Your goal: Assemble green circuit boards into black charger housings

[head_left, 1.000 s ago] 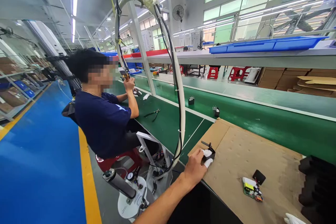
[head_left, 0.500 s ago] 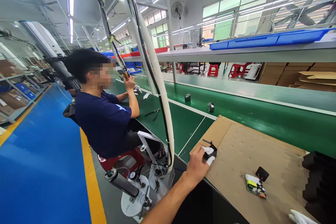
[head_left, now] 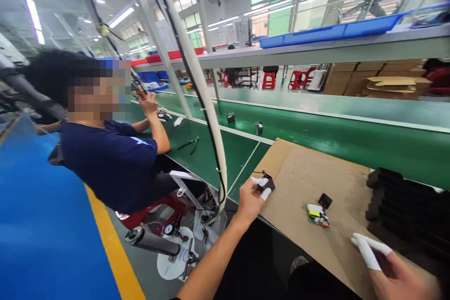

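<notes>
My left hand [head_left: 249, 199], with white finger cots on its fingertips, is closed around a small black adapter housing [head_left: 268, 183] at the left edge of a cardboard sheet [head_left: 295, 164]. A thin dark piece sticks out at the housing's top. My right hand [head_left: 393, 267] is over the sheet's right side, its cot-covered thumb and index finger stretched out, tips near each other, with nothing visible between them. Left of it lie a green circuit board [head_left: 318, 216] with a yellow transformer and a black square cover [head_left: 325, 200].
Black stacked trays [head_left: 404, 211] stand at the right. Two black adapters [head_left: 259, 127] rest on the green belt behind. At the left a co-worker [head_left: 108, 159] sits by pliers [head_left: 190, 144]. A white hose [head_left: 207, 117] rises between us, beside a pressure tank [head_left: 176, 253].
The view has turned right and slightly down, so things appear further left. My right hand has come further into view over the cardboard. My left hand still holds the housing.
</notes>
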{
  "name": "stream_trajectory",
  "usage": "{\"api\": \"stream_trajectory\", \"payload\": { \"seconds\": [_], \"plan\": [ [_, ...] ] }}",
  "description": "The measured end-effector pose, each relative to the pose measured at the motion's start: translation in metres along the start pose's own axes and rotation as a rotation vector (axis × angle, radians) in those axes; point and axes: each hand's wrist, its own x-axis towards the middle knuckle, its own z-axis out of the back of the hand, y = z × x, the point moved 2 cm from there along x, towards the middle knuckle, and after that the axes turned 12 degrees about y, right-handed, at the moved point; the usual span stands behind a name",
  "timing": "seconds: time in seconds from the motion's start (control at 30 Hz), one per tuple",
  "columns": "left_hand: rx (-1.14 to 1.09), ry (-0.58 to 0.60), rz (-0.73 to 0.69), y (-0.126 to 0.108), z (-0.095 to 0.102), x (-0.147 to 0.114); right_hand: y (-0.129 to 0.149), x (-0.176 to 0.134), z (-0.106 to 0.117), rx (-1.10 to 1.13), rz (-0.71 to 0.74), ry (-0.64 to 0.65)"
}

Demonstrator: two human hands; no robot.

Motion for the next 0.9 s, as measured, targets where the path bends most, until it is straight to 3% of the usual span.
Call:
{"api": "stream_trajectory", "payload": {
  "seconds": [0.1, 0.23, 0.3, 0.43, 0.57, 0.67, 0.8, 0.87, 0.9],
  "plan": [
    [-0.253, -0.035, 0.070, -0.019, -0.006, -0.003, 0.023, -0.005, 0.002, 0.062, 0.075, 0.023],
    [-1.000, -0.114, 0.326, -0.065, -0.014, -0.014, 0.043, -0.011, -0.001, 0.133, 0.103, 0.023],
    [-1.223, -0.174, 0.447, -0.090, -0.018, -0.019, 0.045, -0.013, -0.002, 0.155, 0.102, 0.024],
    [-1.391, -0.267, 0.599, -0.120, -0.022, -0.023, 0.043, -0.013, -0.001, 0.180, 0.090, 0.025],
    [-1.453, -0.258, 0.631, -0.121, -0.024, -0.026, 0.042, -0.012, 0.000, 0.188, 0.078, 0.047],
    [-1.208, -0.162, 0.460, -0.100, -0.022, -0.022, 0.044, -0.014, 0.000, 0.209, 0.068, 0.067],
    [-0.314, -0.014, 0.028, -0.051, -0.010, 0.002, 0.046, -0.016, -0.001, 0.226, 0.055, 0.074],
    [0.127, 0.079, -0.111, -0.026, -0.003, 0.015, 0.045, -0.015, -0.002, 0.227, 0.050, 0.073],
    [0.242, 0.110, -0.140, -0.016, 0.001, 0.021, 0.043, -0.015, -0.002, 0.229, 0.047, 0.074]
  ]
}}
